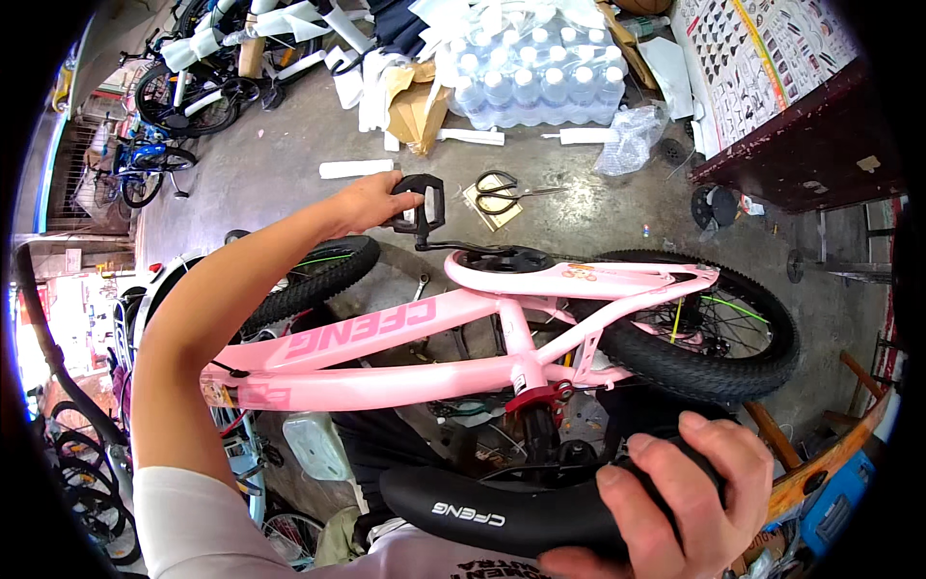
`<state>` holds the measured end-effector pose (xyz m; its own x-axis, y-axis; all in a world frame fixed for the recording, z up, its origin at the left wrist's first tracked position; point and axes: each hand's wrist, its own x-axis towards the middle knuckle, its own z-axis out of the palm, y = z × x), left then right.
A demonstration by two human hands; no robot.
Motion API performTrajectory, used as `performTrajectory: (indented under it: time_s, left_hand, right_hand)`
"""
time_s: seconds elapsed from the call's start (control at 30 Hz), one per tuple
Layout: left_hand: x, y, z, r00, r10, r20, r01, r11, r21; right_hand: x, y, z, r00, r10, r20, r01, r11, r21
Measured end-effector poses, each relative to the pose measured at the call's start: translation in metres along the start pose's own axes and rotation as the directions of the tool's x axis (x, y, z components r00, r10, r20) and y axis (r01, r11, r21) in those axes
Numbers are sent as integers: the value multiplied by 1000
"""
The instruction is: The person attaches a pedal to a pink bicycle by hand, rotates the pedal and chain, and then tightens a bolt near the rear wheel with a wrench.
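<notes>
A pink child's bicycle (386, 389) lies across the view in front of me, its rear wheel (617, 352) to the right and its front wheel (328, 280) at the left. With my left arm stretched forward, my left hand (367, 203) pinches the black pedal (433, 205) at the end of the crank (453, 247). Close to my body, my right hand (685, 497) curls over the wide end of the black saddle (521, 507). A red seat clamp (540, 398) joins the saddle's post to the frame. Its thumb is partly seen; the palm is hidden.
Black-handled scissors (497, 193) lie on a small card on the floor beyond the bicycle. A wrapped pack of water bottles (540, 82) stands at the back. Other bicycles (193, 96) are at the left. A dark red cabinet (820, 145) stands right, with a wooden stool (772, 434) nearby.
</notes>
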<state>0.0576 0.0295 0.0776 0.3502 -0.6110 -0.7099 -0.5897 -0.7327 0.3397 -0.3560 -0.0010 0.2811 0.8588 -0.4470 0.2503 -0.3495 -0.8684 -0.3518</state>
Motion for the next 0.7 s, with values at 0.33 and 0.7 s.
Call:
performTrajectory:
  time_s: [0.33,0.7]
  left_hand:
    - [39,144,83,909,404,101,-394,913,-105]
    - [86,-11,35,999,-43,-32,49,979,196]
  right_hand:
    - [-4,-6,-2,998,39,47,-40,999,11]
    - [-5,34,26,943,-287,-168,274,957,-94]
